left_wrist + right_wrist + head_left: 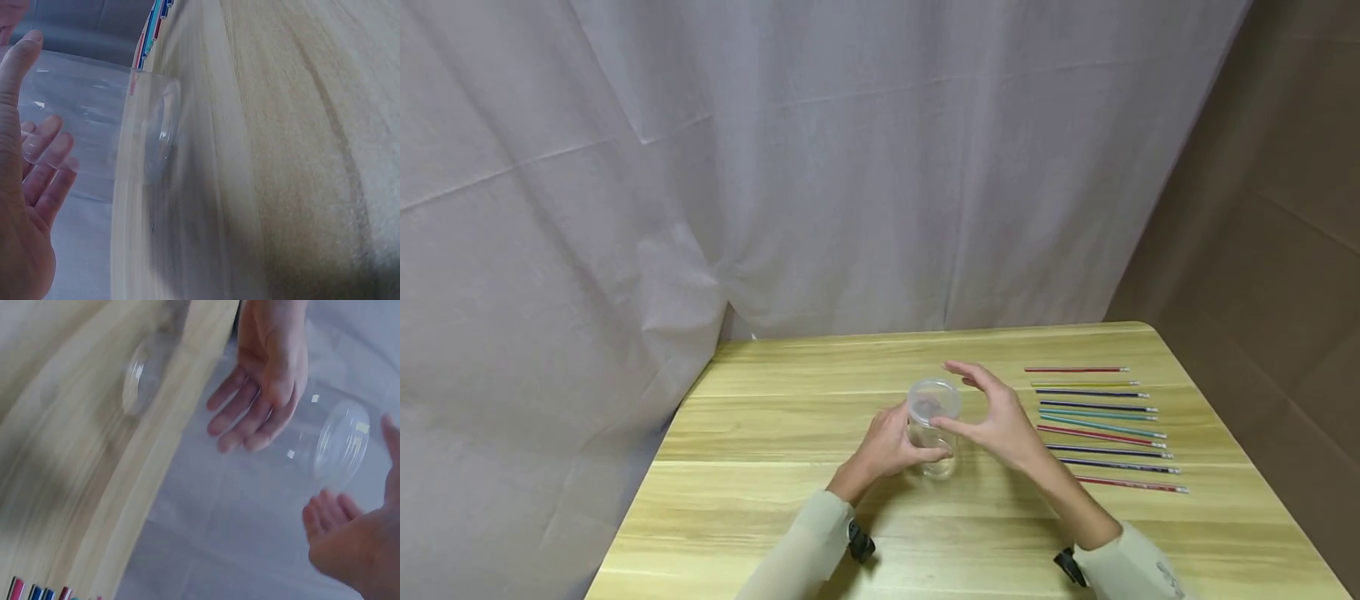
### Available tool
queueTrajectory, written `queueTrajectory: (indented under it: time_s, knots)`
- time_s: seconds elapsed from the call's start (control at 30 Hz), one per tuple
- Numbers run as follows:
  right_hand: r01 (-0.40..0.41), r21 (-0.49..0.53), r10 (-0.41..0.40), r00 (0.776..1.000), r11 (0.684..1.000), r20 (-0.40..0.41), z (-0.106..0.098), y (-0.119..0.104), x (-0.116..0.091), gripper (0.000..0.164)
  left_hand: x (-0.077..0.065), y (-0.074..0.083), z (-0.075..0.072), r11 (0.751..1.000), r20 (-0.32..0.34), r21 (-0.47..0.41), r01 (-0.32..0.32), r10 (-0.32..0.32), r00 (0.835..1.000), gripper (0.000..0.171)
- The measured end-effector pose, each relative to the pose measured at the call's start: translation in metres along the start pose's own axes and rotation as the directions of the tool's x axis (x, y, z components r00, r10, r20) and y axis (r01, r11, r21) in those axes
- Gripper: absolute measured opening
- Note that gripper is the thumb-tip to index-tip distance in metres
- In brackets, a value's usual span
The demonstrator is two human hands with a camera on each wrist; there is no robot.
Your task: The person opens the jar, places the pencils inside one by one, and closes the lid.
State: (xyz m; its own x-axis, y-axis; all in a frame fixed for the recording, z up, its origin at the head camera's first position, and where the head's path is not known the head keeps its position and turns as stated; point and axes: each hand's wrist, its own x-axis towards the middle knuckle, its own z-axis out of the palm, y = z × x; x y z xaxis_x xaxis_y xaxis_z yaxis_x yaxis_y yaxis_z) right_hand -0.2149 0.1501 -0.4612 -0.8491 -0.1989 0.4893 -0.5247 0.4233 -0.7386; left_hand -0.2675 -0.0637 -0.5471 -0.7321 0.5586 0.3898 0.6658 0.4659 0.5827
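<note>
A clear plastic jar [933,427] stands upright on the wooden table [775,433]. My left hand [887,447] holds its lower side; in the left wrist view its fingers [47,156] show through the clear jar [94,119]. My right hand [994,418] hovers open beside the rim, fingers spread, thumb close to the wall. In the right wrist view the left hand [262,381] lies against the jar [334,445] and the right hand [353,544] is just short of its mouth. A row of several coloured pencils [1105,427] lies to the right.
A grey cloth backdrop [775,167] hangs behind and to the left of the table. A brown wall [1285,217] is on the right. The pencils [156,25] lie parallel near the table's right edge, their ends [37,592] visible in the right wrist view.
</note>
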Motion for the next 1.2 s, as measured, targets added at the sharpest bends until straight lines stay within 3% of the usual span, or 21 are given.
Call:
queueTrajectory:
  time_s: [0.13, 0.4, 0.53, 0.7, 1.0, 1.1, 1.2]
  knots:
    - [0.011, -0.055, -0.014, 0.998, 0.998, -0.061, 0.012, -0.007, -0.005, 0.083, 0.000, 0.001, 0.000, 1.000, -0.004, -0.009, -0.001, 0.001, 1.000, 0.086]
    - [0.029, -0.049, -0.035, 0.992, 0.998, -0.121, 0.025, -0.007, -0.007, 0.079, 0.000, 0.001, 0.001, 1.000, 0.004, -0.017, -0.006, 0.006, 1.000, 0.090]
    - [0.032, -0.029, -0.035, 0.996, 0.999, -0.085, 0.023, -0.004, -0.005, 0.077, 0.000, 0.001, 0.001, 1.000, 0.002, -0.018, 0.004, -0.004, 1.000, 0.088]
    - [0.041, 0.017, -0.041, 0.999, 0.999, 0.019, 0.015, 0.002, 0.000, 0.077, 0.000, 0.001, 0.001, 0.999, 0.005, -0.028, 0.024, -0.024, 1.000, 0.086]
    - [0.017, 0.126, -0.040, 0.981, 0.992, 0.188, 0.004, 0.012, 0.009, 0.074, 0.000, 0.003, 0.000, 0.999, 0.003, -0.045, 0.029, -0.029, 1.000, 0.082]
    - [0.007, 0.126, -0.033, 0.979, 0.992, 0.204, 0.002, 0.010, 0.009, 0.077, 0.000, 0.003, -0.001, 0.999, 0.005, -0.043, 0.030, -0.030, 1.000, 0.082]
    - [0.016, 0.096, -0.032, 0.986, 0.995, 0.165, 0.001, 0.009, 0.006, 0.083, 0.000, 0.003, 0.000, 0.999, 0.005, -0.042, 0.034, -0.034, 0.999, 0.082]
